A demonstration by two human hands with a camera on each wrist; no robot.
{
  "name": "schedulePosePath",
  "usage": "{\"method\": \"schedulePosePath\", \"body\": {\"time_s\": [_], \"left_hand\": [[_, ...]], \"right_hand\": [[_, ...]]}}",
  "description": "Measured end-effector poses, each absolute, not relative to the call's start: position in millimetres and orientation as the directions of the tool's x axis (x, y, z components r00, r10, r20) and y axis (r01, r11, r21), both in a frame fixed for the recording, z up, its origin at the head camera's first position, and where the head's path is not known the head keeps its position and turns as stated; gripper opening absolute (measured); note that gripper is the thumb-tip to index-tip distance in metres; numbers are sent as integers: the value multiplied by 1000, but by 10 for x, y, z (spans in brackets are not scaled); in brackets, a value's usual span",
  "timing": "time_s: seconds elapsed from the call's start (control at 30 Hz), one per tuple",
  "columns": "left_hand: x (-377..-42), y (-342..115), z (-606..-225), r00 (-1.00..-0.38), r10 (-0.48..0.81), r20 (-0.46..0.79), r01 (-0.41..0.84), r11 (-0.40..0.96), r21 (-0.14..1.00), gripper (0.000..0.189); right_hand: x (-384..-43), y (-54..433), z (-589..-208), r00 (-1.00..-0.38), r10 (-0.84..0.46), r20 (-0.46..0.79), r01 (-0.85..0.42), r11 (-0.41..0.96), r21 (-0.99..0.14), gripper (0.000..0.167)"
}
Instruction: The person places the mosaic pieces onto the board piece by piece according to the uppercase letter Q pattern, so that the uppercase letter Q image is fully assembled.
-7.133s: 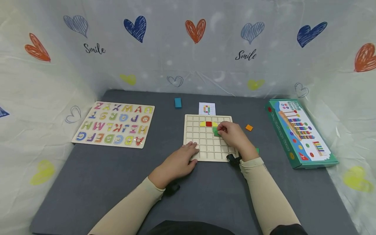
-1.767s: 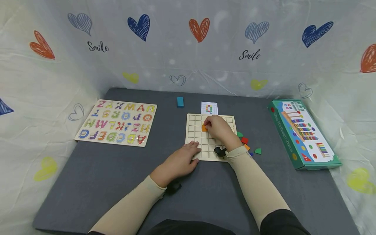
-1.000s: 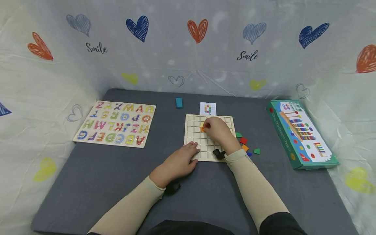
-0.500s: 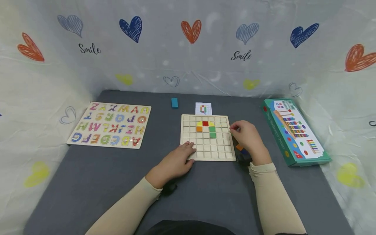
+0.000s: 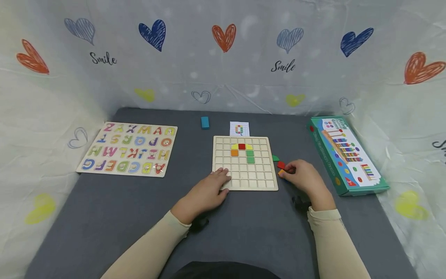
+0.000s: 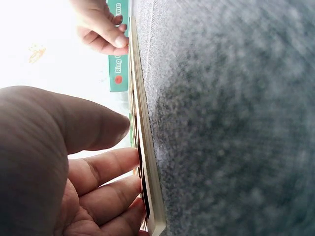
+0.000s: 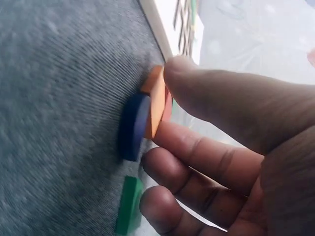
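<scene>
My left hand [image 5: 205,195] rests with extended fingers on the near-left corner of a wooden grid board [image 5: 244,184]. On the board lie two yellow pieces, a red square [image 5: 242,146] between them, an orange square [image 5: 234,153] and two green squares [image 5: 250,156]. Right of the board, my right hand [image 5: 306,180] pinches a loose orange tile [image 7: 156,105] between thumb and index finger, low at the tabletop. Touching or close by are a blue curved piece [image 7: 132,128] and a red tile [image 5: 281,165]. Green pieces lie near, one [image 7: 129,204] below my fingertips.
A pattern card [image 5: 239,128] stands behind the board, showing a coloured Q-like figure. A blue block [image 5: 204,123] sits at the back. The alphabet board [image 5: 160,173] lies at left, a green game box [image 5: 348,151] at right.
An orange square now sits on the board under the left yellow piece. My right hand has left the board and moved right and nearer to the loose pieces. My left hand stays put.
</scene>
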State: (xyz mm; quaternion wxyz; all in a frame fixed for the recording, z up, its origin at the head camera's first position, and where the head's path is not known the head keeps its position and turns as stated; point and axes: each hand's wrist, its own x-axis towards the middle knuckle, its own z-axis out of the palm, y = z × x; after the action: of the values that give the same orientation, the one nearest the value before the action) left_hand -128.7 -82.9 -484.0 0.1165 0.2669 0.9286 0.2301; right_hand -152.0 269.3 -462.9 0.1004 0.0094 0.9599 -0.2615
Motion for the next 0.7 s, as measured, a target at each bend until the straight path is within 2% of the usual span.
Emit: {"method": "schedulePosePath", "body": {"time_s": [0.17, 0.43, 0.7], "left_hand": [[-1294, -824, -4870, -831, 549, -96, 443, 755, 483, 50], [-1291, -825, -4861, -833, 544, -100, 437, 758, 483, 50], [-1286, -821, -4853, -833, 544, -100, 436, 757, 487, 49]], "right_hand": [[-1517, 2654, -4661, -982, -24, -188, 68, 882, -467, 38], [-1511, 2611, -4667, -987, -20, -162, 59, 881, -470, 28], [-1497, 2566, -4668, -988, -20, -153, 55, 880, -472, 27]]}}
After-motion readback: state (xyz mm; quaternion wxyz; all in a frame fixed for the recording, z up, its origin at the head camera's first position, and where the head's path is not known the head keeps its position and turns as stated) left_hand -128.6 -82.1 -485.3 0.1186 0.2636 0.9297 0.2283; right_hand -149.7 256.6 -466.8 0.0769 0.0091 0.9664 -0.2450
